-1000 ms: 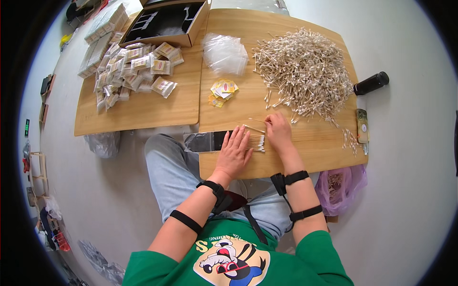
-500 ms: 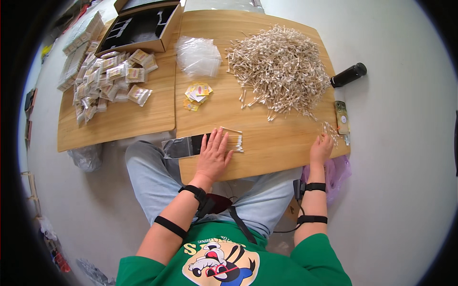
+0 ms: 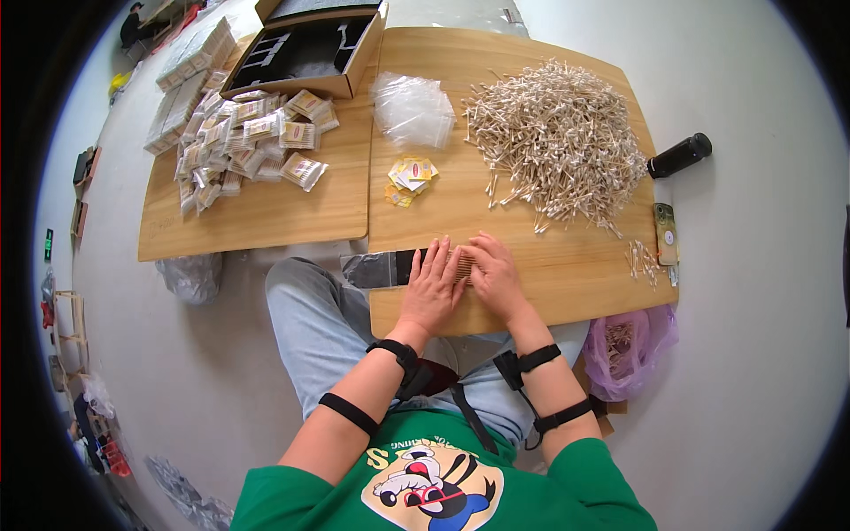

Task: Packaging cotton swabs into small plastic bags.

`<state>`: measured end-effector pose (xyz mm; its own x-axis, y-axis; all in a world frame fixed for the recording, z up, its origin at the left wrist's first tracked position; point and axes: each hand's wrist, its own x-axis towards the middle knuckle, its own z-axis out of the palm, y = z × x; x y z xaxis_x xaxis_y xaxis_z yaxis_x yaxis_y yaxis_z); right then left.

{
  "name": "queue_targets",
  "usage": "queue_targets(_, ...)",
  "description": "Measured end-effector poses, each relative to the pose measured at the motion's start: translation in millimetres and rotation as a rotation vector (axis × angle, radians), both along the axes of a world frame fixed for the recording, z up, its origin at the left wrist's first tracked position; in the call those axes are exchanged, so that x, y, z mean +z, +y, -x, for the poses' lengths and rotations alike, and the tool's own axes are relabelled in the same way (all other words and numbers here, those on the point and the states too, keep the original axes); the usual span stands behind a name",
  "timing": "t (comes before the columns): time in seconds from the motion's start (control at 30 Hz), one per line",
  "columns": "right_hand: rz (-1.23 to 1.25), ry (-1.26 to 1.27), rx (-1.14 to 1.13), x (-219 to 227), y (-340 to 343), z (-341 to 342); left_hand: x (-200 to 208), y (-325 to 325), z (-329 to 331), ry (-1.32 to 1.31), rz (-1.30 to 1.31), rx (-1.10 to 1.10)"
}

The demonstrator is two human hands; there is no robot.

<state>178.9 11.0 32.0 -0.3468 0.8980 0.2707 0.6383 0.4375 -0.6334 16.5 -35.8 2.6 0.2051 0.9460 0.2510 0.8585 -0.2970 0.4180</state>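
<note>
Here we list cotton swabs [image 3: 465, 271], left hand [image 3: 431, 288] flattened open, right hand [image 3: 497, 276] grip unclear; uneven pressure could splay them.

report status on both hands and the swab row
Left hand flat over swab row, fingers extended. Right hand at the row's right end, grip unclear. Swab pile farther back, apart from both hands.

White-tipped swabs [image 3: 560, 142], purple bag [image 3: 630, 354]

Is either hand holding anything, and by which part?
The left hand lies flat over cotton swabs; the right hand covers their right ends, so whether it grips them cannot be told.
</note>
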Motion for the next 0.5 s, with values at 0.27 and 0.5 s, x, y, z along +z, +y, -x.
queue_targets(0.27,-0.084,-0.352,-0.023,-4.6,-29.3,-15.4,12.8,1.2,0.6,0.069,0.099,-0.064)
queue_targets(0.5,-0.025,-0.643,-0.056,-14.5,-31.4,0.7,4.6,1.5,-2.6,0.146,0.071,-0.067)
